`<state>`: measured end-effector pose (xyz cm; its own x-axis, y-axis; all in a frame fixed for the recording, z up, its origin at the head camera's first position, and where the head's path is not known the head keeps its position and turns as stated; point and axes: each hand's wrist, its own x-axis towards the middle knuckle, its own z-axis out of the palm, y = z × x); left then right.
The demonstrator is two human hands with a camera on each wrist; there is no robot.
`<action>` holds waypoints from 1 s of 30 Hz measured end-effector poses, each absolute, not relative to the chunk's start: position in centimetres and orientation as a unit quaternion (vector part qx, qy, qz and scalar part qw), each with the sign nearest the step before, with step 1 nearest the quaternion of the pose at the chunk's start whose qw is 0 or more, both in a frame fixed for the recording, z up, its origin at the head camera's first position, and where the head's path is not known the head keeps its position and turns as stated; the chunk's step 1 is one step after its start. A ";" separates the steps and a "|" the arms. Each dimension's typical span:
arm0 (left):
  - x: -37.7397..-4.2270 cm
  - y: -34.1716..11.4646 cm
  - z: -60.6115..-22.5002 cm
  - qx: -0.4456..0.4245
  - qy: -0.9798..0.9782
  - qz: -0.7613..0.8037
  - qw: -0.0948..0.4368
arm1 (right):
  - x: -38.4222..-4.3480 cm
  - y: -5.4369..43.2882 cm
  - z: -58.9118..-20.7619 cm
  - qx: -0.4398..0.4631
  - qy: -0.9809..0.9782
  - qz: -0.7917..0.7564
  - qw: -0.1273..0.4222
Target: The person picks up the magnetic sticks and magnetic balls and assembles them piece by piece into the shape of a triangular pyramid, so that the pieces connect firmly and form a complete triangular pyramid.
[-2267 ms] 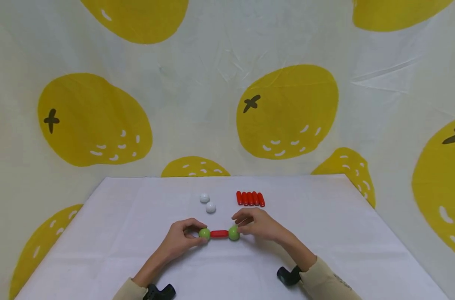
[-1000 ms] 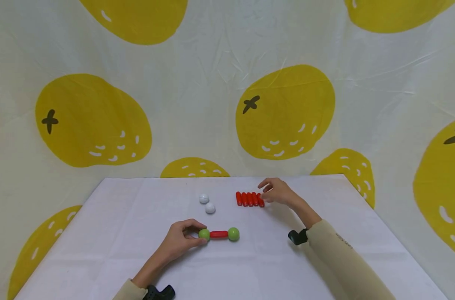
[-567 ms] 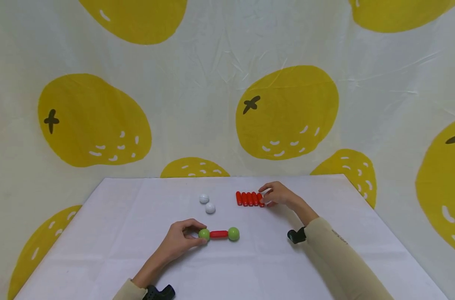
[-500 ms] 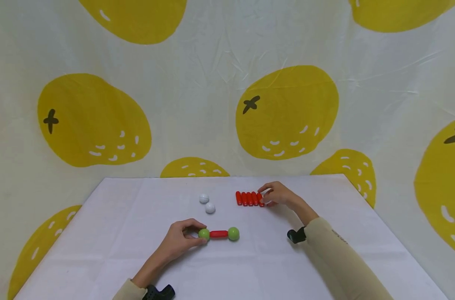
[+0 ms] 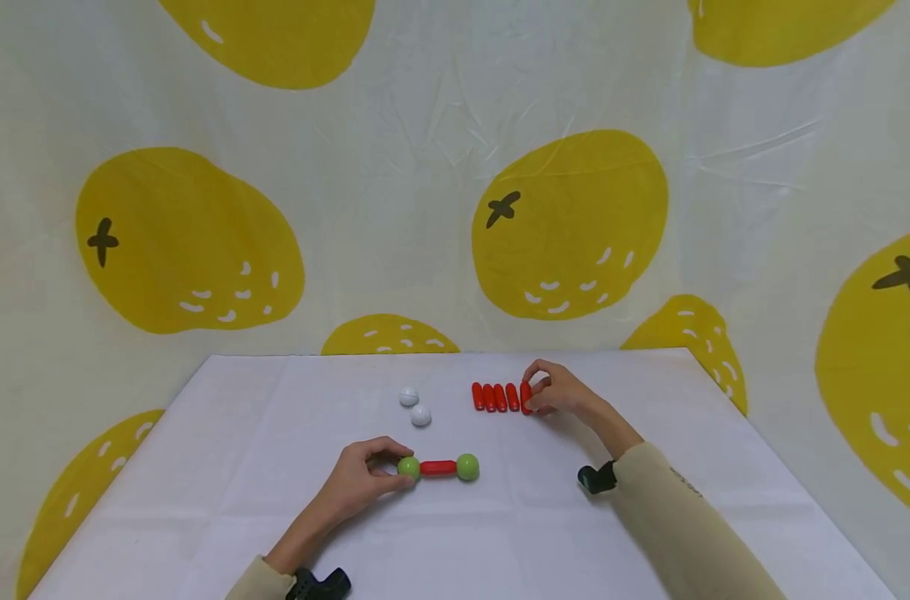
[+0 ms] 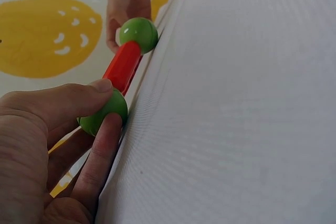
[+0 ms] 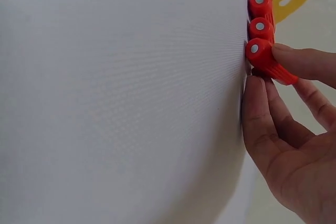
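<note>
My left hand pinches the left green ball between thumb and fingers. That ball joins a red magnetic rod, whose other end meets a second green ball; the three form a straight bar on the cloth. Up at the right, my right hand holds the rightmost red magnetic rod of a row, thumb on one side and fingers on the other. The right wrist view shows a silver disc in the end of this held rod, with the thumb pressed against it.
Several more red rods lie side by side, left of the held one. Two white balls sit left of them on the white-covered table. A curtain with yellow fruit prints hangs behind the table.
My right hand has left the right green ball, gone up to the red row and gripped its end rod, which now stands slightly apart and straighter. The left hand stays put.
</note>
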<state>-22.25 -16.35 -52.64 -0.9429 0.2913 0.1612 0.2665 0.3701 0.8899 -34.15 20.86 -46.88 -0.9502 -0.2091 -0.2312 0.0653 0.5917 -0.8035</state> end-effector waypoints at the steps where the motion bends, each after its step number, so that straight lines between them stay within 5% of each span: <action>1: -22.2 -16.4 -52.6 0.168 0.829 0.533 0.010 | -34.1 20.8 -46.9 -0.040 0.878 -0.452 0.152; 18: -21.9 -16.2 -52.2 0.169 0.819 0.548 0.017 | -33.7 21.2 -46.6 -0.030 0.870 -0.469 0.145; 30: -22.2 -16.3 -52.4 0.172 0.824 0.540 0.011 | -31.7 19.8 -44.4 -0.115 0.864 -0.470 0.139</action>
<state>-22.17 -16.30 -52.39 -0.9408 0.2949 0.1670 0.2709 0.3584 0.8934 -31.67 19.84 -44.41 -0.9348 -0.3299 -0.1317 -0.0686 0.5315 -0.8443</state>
